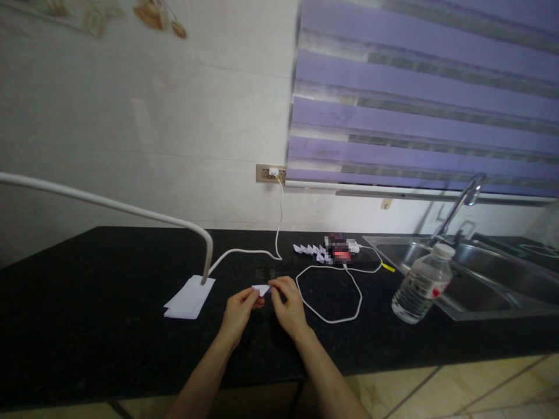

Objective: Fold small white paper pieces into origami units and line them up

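The two hands meet near the front of the tabletop (87, 302), with a small paper piece (261, 289) between them. A paper stack (190, 298) lies to their left. A cable loop (329, 294) lies to their right. Farther right stands a bottle (421, 285), beside the sink (480, 279). Folded paper pieces (310, 250) lie behind.
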Tool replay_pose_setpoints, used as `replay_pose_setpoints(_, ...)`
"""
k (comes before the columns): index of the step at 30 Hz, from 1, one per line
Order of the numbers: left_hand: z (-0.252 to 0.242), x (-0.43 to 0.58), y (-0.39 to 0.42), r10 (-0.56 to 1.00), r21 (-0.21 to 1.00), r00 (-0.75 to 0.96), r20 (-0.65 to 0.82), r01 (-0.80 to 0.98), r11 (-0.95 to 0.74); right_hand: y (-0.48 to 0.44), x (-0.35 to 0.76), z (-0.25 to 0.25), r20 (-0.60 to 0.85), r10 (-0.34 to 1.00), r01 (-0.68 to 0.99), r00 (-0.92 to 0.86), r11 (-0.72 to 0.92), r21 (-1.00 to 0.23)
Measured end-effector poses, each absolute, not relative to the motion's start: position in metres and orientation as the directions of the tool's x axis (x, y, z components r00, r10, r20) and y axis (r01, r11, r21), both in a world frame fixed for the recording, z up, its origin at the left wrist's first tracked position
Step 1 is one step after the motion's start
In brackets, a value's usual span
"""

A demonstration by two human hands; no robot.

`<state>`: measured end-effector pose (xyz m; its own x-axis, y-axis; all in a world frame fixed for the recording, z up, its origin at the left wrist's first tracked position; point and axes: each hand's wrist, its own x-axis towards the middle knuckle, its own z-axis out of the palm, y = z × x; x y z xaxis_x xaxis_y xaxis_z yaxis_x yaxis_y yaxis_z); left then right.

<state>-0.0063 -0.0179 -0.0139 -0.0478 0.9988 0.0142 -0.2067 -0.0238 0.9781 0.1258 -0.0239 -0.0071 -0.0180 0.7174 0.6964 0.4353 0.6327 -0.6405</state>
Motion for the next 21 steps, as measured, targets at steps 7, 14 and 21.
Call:
replay_pose_setpoints(7,-0.0143,-0.0073,-0.0189,1.0,0.984,-0.011,0.015,-0.179,-0.017,-0.0203,0.1249,-0.0089,0.61,0.792,0.285,-0.019,0.589,-0.756)
replay_pose_setpoints(14,-0.0128,-0.007,-0.0204,0.999,0.988,0.022,0.029,-0.152,-0.026,-0.0188,0.1247,-0.0117,0.584,0.812,0.287,-0.027,0.566,-0.773)
replay_pose_setpoints(21,-0.013,-0.0065,-0.0206,0.998,0.99,0.049,0.043,-0.137,-0.036,-0.0184,0.1243,-0.0125,0.551,0.834,0.267,-0.034,0.539,-0.799)
